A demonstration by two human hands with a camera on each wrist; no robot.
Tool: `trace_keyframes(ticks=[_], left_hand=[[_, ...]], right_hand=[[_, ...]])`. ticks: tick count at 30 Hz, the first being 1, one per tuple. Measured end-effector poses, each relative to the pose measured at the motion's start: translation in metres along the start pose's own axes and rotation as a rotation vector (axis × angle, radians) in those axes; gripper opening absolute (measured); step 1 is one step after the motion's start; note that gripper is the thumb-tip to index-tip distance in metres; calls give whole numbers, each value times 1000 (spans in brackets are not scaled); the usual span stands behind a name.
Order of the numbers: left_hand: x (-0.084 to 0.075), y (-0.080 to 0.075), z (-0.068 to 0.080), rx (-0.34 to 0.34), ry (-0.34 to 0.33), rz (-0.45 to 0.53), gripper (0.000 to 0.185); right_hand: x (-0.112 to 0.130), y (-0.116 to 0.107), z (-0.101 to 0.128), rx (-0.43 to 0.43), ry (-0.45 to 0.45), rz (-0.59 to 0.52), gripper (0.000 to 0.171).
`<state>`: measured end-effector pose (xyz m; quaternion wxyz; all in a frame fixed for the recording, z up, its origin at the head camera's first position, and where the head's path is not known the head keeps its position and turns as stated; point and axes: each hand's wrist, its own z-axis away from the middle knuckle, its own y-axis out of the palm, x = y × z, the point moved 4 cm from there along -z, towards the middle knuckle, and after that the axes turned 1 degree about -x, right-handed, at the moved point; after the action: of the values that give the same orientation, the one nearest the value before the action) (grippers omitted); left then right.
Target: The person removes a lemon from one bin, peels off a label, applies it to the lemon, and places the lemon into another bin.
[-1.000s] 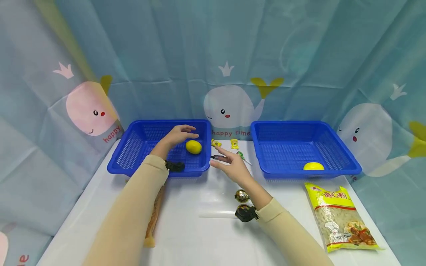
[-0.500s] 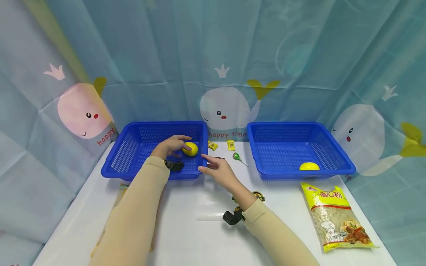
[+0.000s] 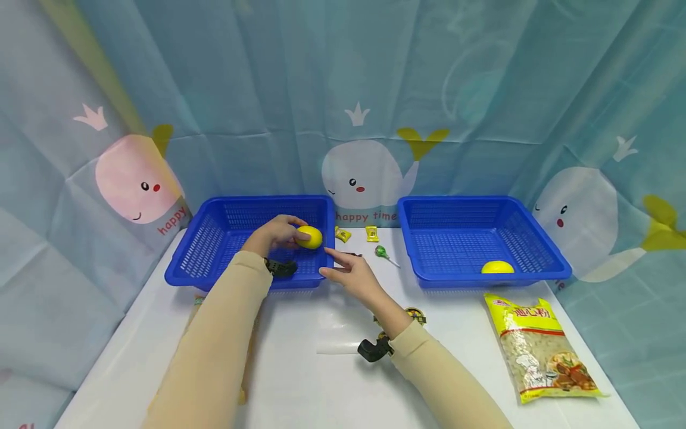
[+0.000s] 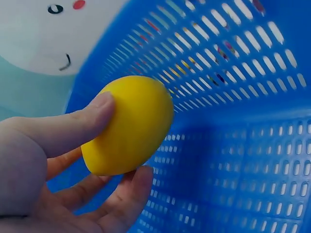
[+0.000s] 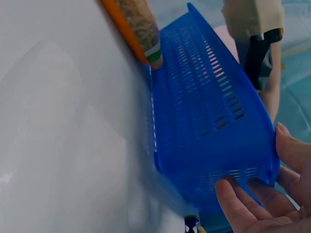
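Fingers (image 4: 97,114) of the left hand (image 3: 276,232) grasp the smooth yellow plastic lemon (image 3: 309,237) inside the left blue perforated plastic basket (image 3: 214,262). The right hand (image 3: 351,275), fingers released, touches that basket's near corner on the white bench (image 3: 332,381). A light fingertip pinch could let the slick lemon slip.

Both arms reach forward in tan sleeves, each with a black band at the wrist. The left hand (image 3: 274,233) is out in front, its thumb (image 4: 82,124) and fingers (image 4: 127,194) curled in a pinch. The right hand (image 3: 351,275) is flat and open, palm turned left, fingers (image 5: 238,206) straight and pointing ahead.
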<state>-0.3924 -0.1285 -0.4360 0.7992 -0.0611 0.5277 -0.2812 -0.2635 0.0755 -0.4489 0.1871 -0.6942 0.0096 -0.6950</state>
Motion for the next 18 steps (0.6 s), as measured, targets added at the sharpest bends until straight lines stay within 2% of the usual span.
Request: trace_keyframes(ticks=[6,11,18], left_hand=[[-14,-6,9,22,52,61,56],[-23,-7,22,35,98,62,56],[-21,-7,44,13,177,39,56]], right_hand=[[-1,1,-1,6,-7,-26,57],[0,0,-1,-8,-13,-29,55],[-3,-1,0,-16,-29,-31,60]])
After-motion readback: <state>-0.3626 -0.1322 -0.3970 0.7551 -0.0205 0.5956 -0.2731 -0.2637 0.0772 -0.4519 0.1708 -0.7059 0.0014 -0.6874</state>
